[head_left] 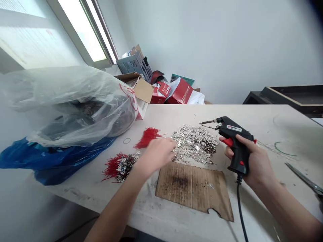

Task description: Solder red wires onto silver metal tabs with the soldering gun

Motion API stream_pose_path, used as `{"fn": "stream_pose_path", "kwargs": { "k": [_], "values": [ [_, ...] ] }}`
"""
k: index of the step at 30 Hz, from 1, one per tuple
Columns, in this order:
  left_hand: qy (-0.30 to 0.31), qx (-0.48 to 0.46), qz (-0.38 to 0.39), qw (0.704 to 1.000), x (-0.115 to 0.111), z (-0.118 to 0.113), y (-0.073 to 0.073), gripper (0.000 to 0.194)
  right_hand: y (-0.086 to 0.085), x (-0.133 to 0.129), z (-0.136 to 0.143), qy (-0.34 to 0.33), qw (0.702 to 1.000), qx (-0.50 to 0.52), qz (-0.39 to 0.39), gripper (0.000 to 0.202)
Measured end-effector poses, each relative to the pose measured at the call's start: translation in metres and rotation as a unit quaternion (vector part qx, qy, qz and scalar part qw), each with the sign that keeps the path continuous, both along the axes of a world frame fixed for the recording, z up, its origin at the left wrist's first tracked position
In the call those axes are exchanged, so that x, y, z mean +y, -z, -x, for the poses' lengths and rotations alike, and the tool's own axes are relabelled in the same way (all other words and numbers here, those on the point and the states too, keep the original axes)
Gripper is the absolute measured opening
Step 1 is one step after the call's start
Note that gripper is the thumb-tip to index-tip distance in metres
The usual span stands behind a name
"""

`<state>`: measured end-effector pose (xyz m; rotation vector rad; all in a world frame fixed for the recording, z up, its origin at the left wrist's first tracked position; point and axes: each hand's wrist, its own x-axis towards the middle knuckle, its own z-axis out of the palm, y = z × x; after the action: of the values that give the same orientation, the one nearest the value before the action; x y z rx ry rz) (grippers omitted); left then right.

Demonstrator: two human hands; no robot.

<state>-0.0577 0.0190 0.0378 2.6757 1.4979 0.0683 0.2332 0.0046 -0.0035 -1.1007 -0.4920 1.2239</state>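
Note:
My right hand (254,161) grips a black soldering gun (236,143) with a red trigger, its tip pointing left above the table. At the left edge of a pile of small silver metal tabs (193,141) is my left hand (158,153), slightly blurred, its fingers curled together. What it pinches, if anything, is hidden. Behind that hand lies a bundle of red wires (147,137). A second bundle of red wires (112,167), with metal tabs (125,166) at its ends, rests left of my forearm. A scorched cardboard piece (194,190) lies in front of the pile.
Plastic bags (83,111) bulge over the table's left side. Boxes (180,90) are heaped behind the far edge. Scissors (305,179) and loose green wire (285,151) lie at right. The gun's cord (241,208) runs down past the cardboard. A black tray (297,95) stands back right.

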Motion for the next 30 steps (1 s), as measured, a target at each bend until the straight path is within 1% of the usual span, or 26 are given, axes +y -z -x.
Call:
{"fn": "stream_pose_path", "kwargs": {
  "k": [1, 2, 4, 5, 7, 10, 15, 20, 25, 30],
  "values": [
    [-0.057, 0.002, 0.001, 0.998, 0.006, 0.016, -0.008, 0.010, -0.001, 0.000, 0.001, 0.002, 1.000, -0.002, 0.001, 0.033],
    [-0.111, -0.004, -0.002, 0.994, 0.011, 0.033, -0.014, 0.012, -0.001, 0.000, 0.001, 0.003, 1.000, -0.001, 0.000, 0.032],
    [-0.195, 0.005, -0.006, 0.981, 0.020, 0.060, -0.020, 0.011, -0.003, -0.001, 0.003, 0.001, 1.000, 0.006, 0.007, 0.031],
    [-0.230, 0.013, 0.001, 0.973, 0.023, 0.070, -0.021, 0.013, -0.004, -0.001, 0.003, -0.002, 1.000, 0.011, 0.014, 0.031],
    [-0.264, 0.027, 0.026, 0.964, 0.027, 0.080, -0.019, 0.015, -0.006, -0.002, 0.003, -0.002, 1.000, 0.017, 0.023, 0.030],
    [-0.266, 0.035, 0.051, 0.962, 0.030, 0.081, -0.013, 0.016, -0.007, -0.003, 0.003, 0.002, 1.000, 0.016, 0.025, 0.027],
    [-0.263, 0.034, 0.054, 0.963, 0.035, 0.077, -0.007, 0.019, -0.009, -0.003, 0.003, 0.006, 0.999, 0.019, 0.040, 0.028],
    [-0.265, 0.030, 0.059, 0.962, 0.035, 0.079, -0.009, 0.021, -0.006, -0.004, 0.002, -0.004, 1.000, 0.012, 0.026, 0.037],
    [-0.269, 0.021, 0.060, 0.961, 0.033, 0.077, -0.013, 0.017, -0.003, -0.003, 0.000, -0.015, 1.000, 0.003, 0.022, 0.040],
    [-0.247, -0.001, 0.060, 0.967, 0.033, 0.079, -0.013, 0.016, -0.002, -0.004, 0.000, -0.018, 1.000, -0.011, -0.007, 0.041]
  ]
}}
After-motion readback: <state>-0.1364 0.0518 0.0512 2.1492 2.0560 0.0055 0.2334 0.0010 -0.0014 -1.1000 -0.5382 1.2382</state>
